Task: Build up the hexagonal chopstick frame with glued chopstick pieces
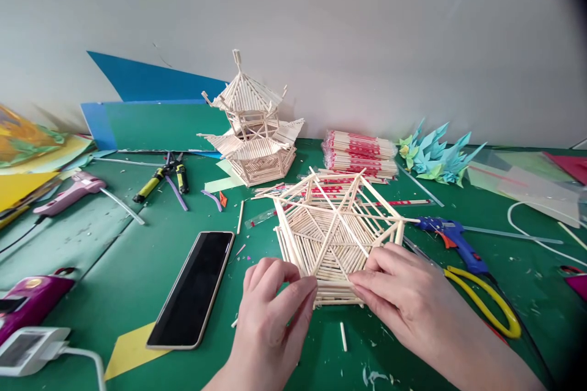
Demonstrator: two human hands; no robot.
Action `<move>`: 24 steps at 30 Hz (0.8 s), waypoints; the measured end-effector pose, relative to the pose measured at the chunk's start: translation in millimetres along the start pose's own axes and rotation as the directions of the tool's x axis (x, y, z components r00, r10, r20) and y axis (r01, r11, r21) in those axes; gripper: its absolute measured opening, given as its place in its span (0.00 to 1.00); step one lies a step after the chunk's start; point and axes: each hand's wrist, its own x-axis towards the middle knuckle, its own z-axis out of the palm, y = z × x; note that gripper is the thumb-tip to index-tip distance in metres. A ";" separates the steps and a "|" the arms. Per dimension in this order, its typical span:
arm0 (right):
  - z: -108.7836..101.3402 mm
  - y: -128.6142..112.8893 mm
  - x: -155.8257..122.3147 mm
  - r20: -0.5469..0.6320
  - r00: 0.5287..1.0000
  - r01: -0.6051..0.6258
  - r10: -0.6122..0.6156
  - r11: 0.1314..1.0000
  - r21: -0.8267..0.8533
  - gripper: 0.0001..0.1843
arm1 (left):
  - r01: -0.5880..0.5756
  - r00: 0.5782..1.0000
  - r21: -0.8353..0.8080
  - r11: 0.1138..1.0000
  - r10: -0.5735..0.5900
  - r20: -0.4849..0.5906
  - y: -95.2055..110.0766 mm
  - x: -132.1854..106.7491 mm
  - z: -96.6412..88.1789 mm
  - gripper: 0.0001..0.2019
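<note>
A hexagonal frame of thin wooden sticks [337, 229] lies on the green table [137, 269] in front of me. My left hand [270, 311] pinches its near edge at the left, fingers pressed together on the sticks. My right hand [403, 293] grips the same near edge from the right, fingertips on the lowest sticks. A finished two-tier stick pagoda [252, 128] stands behind the frame.
A black phone [192, 287] lies left of my hands. Bundled wrapped chopsticks [360, 153], paper cranes [435, 156], a blue glue gun [452, 238], yellow-handled scissors [490, 302], cutters [162, 177], a pink glue gun [73, 192] and coloured paper sheets [151, 122] surround the work. A white board backs the table.
</note>
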 end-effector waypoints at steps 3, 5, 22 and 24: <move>0.9 0.9 -1.2 0.002 1.000 -0.004 0.004 1.000 0.001 0.09 | -0.035 0.999 0.049 0.998 0.036 -0.021 -1.4 -4.6 2.5 0.08; 1.8 1.0 -2.1 0.005 1.000 -0.012 0.012 1.000 0.002 0.09 | -0.056 0.998 0.078 0.995 0.058 -0.026 -2.2 -7.3 4.0 0.09; 5.1 1.2 -4.0 -0.014 1.000 -0.027 0.027 1.000 -0.005 0.10 | -0.171 0.984 0.189 0.967 0.177 -0.018 -8.4 -12.8 2.8 0.09; 4.8 0.9 -4.8 -0.017 1.000 -0.027 0.027 1.000 -0.009 0.10 | -0.141 0.989 0.163 0.976 0.145 -0.008 -5.7 -8.3 0.4 0.08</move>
